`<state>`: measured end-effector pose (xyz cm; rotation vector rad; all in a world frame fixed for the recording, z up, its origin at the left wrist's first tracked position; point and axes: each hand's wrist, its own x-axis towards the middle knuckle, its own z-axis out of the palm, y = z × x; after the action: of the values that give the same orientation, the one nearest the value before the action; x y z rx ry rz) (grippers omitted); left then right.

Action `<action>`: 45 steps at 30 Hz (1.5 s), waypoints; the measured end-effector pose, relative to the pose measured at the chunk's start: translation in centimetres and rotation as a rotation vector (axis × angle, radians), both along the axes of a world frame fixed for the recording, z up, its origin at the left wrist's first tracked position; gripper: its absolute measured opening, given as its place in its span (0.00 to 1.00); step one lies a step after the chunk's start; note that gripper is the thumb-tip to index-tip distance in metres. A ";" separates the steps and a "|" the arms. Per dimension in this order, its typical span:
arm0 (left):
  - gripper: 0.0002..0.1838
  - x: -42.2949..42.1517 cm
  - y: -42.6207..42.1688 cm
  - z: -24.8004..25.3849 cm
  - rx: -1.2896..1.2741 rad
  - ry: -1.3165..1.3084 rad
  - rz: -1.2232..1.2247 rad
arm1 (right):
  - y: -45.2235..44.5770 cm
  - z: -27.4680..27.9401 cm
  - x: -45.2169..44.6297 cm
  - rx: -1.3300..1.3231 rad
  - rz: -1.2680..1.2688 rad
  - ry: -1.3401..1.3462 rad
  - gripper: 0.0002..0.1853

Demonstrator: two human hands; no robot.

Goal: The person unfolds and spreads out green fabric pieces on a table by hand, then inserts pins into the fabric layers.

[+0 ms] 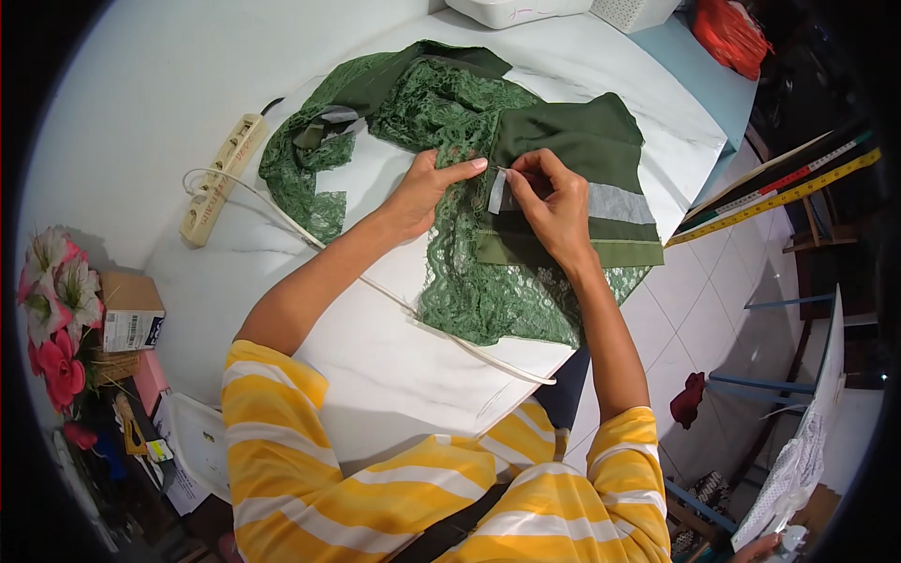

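Green lace fabric and a plain dark green cloth piece lie together on the white marbled table. My left hand grips the lace near its edge, thumb stretched on top and the other fingers partly hidden. Just right of it, my right hand is closed in a pinch at the seam between lace and plain cloth. Something thin and dark shows at its fingertips, too small to name. A small whitish strip hangs below the pinch. Across the plain cloth runs a pale grey band.
On the left lies a power strip; a white cable crosses the table beneath my left arm. Artificial flowers and a cardboard box stand at far left. A yellow measuring tape and a red plastic bag are at right.
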<state>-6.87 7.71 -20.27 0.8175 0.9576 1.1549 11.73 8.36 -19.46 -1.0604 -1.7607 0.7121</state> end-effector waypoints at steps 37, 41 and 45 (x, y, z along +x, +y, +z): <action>0.10 0.1 0.0 -0.4 0.025 -0.003 -0.001 | -0.1 0.1 -0.4 -0.023 0.062 0.098 0.03; 0.11 0.2 0.0 -0.8 0.039 0.019 0.004 | 0.1 -0.2 -0.3 0.035 0.068 0.098 0.03; 0.11 0.3 -0.2 -0.9 0.057 0.035 0.003 | 0.5 -0.3 -0.1 0.158 0.075 0.057 0.03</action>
<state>-6.57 7.52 -21.19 0.8849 0.9588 1.1780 11.59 8.85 -19.72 -0.8638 -1.7839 0.6316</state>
